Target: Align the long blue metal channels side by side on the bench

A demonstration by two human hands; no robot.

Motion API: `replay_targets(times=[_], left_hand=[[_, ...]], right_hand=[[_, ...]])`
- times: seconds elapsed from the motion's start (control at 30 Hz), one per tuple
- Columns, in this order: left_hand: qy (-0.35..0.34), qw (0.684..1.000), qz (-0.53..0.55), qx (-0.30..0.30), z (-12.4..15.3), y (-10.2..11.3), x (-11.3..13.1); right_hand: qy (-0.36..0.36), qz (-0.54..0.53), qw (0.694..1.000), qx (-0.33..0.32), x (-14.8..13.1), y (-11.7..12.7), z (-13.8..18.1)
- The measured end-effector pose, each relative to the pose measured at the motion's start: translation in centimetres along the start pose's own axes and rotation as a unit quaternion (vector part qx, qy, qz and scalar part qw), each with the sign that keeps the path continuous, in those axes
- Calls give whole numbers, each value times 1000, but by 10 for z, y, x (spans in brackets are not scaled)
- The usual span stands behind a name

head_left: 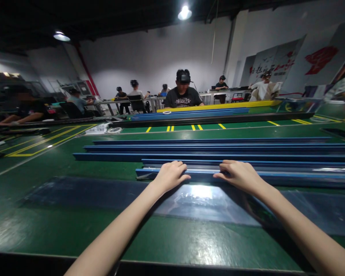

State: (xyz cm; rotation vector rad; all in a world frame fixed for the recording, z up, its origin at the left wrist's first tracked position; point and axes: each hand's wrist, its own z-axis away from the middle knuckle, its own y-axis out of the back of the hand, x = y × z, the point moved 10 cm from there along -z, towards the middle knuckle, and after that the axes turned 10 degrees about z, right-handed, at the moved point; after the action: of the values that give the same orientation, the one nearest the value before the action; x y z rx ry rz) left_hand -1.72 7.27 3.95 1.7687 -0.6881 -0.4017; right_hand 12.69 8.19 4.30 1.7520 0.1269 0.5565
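A long blue channel strip (202,175) lies crosswise in front of me, its raised edges running left to right. My left hand (172,172) is closed over its near edge, thumb on the near side and fingers over the top. A short way to the right, my right hand (237,173) grips the same strip in a similar way. The fingertips of both hands are partly hidden inside the channel. Between the strip and me lies a flat, shiny strip of clear plastic film (89,191), partly covered by my forearms.
Several more blue strips (126,157) lie parallel just beyond. Farther back are a black strip (218,119) and a yellow strip (230,105) on the green table (60,239). A person (184,94) sits across the table, with other people at work behind and to the sides.
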Motion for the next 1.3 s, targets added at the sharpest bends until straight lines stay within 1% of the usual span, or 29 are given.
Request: replay_targets(times=[0.13,0.23,0.3,0.33,0.4,0.53,0.6,0.67,0.7,0.83,0.93,1.0,1.07,1.17,1.3], left_hand=[[28,1000,-13,-4,2,3,-2],[54,998,-26,-15,7,5,-11],[71,997,-34,-25,11,7,-21],[77,996,-39,-30,14,8,-26],[88,994,-50,-33,20,12,-36],[122,988,-80,-46,33,19,-60],[132,986,-89,-52,40,23,-69],[144,983,-94,-64,46,24,-79],[149,982,-97,-70,49,23,-83],[162,979,-111,-60,57,26,-94],[160,978,-114,-63,59,24,-94],[156,979,-112,-69,58,23,-91],[142,982,-101,-67,56,23,-85],[105,991,-65,-54,45,21,-67],[71,996,4,-46,16,11,-32]], right_hand=[[-6,24,1000,11,-4,4,-1],[-7,27,999,18,-11,8,-4],[-3,20,1000,18,-21,9,-8],[-15,17,999,26,-24,10,-11],[-16,13,999,45,-36,13,-17],[-4,-22,998,59,-59,16,-29],[7,-44,997,58,-62,17,-31],[11,-57,997,55,-55,17,-28],[5,-58,997,55,-47,16,-25],[-37,-56,995,75,0,11,-2],[-65,-61,992,86,30,5,14],[-74,-59,991,92,37,2,19],[-72,-44,991,100,37,1,21],[-73,-27,992,100,32,2,19],[-74,-20,992,95,28,4,15]])
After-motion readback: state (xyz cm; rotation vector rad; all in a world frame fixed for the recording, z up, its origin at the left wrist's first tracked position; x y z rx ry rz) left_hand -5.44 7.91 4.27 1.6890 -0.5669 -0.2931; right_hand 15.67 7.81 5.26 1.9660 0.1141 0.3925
